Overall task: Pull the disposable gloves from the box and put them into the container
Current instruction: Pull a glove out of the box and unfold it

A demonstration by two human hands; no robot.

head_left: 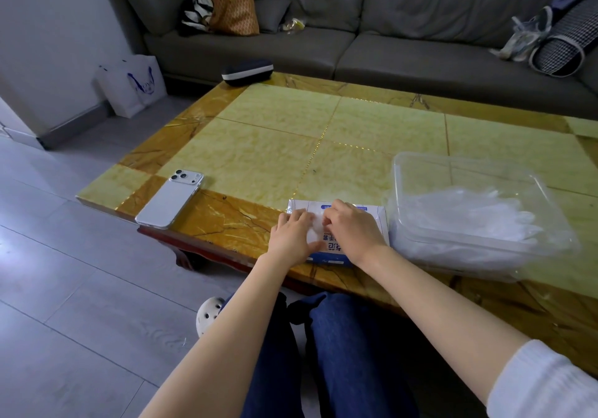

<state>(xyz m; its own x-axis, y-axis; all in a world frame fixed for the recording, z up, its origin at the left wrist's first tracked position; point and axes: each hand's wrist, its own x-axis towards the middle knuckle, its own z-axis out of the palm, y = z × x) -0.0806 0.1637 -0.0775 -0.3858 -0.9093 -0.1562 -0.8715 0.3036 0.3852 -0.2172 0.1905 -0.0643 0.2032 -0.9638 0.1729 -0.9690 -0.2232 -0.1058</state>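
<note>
So the right hand (pixel 352 230) sits on top of the glove box (pixel 372 212), with its fingers curled in and pinching a crinkly bit of clear glove (pixel 315 225) that pokes out of the box's opening. The left hand (pixel 291 236) lies on the box's left end, fingers pretty much straight and flat. It presses down with its fingertips right at that same bit of plastic, and it isn't gripping anything as far as I can see. The box lies flat, white with blue print, at the near edge of the bench (pixel 275 146).

Just right of the box is a clear, open-topped plastic container (pixel 420 165); can't tell if the two touch. A loose heap of see-through gloves (pixel 479 220) is piled inside it.

Well left of the box, a white phone (pixel 171 202) lies camera side up near the bench's corner. Far beyond the box and to the left, a dark glasses case (pixel 247 71) sits at the bench's back corner. The bench top is yellowish stone tiles with a brown marbled border.

Behind the box runs a grey sofa (pixel 323 49) with a brown bag (pixel 234 10) on it. A white shopping bag (pixel 132 84) stands on the grey tiled floor (pixel 64 256), far left of the box.
</note>
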